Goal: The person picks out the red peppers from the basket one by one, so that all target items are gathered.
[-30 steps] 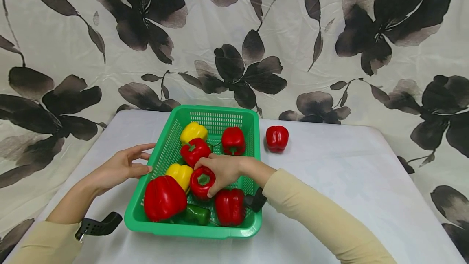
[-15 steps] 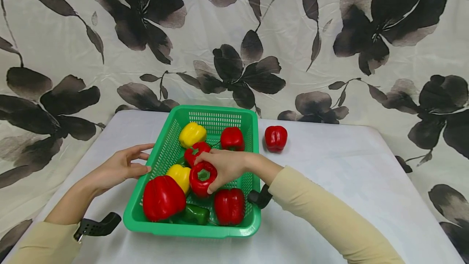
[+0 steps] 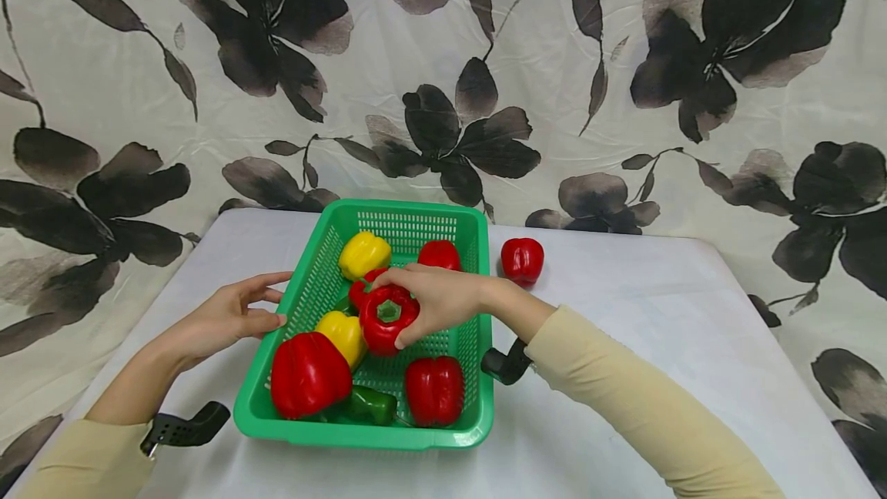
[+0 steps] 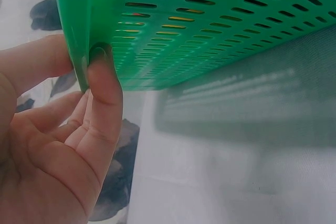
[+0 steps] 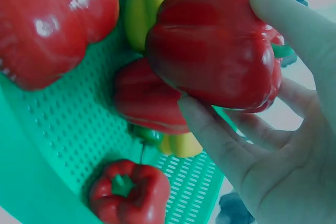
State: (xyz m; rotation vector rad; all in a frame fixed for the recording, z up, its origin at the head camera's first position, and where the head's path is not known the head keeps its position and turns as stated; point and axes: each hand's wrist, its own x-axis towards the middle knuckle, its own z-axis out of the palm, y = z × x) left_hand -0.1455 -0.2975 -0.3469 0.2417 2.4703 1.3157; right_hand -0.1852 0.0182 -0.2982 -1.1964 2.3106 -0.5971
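Note:
A red bell pepper (image 3: pixel 386 322) with a green stem is gripped by my right hand (image 3: pixel 443 299) above the green basket (image 3: pixel 363 437). Thumb and fingers lie on opposite sides of it in the right wrist view. My left hand (image 3: pixel 222 318) pinches the basket's left rim, with one finger tucked under the lip in the left wrist view. Inside the basket are a large red pepper (image 3: pixel 310 376), another red pepper (image 3: pixel 434 391), a yellow pepper (image 3: pixel 343 337) and a second yellow one (image 3: pixel 364 254). A red pepper (image 3: pixel 439 254) at the back is partly hidden by my right hand.
A green pepper (image 3: pixel 373 405) lies at the basket's front. One more red bell pepper (image 3: pixel 523 262) stands on the white-covered table (image 3: pixel 624 329), right of the basket. A floral cloth (image 3: pixel 589 98) hangs behind the table.
My right hand has lifted the red bell pepper up from among the others in the basket and shifted slightly right. The left hand stays at the rim.

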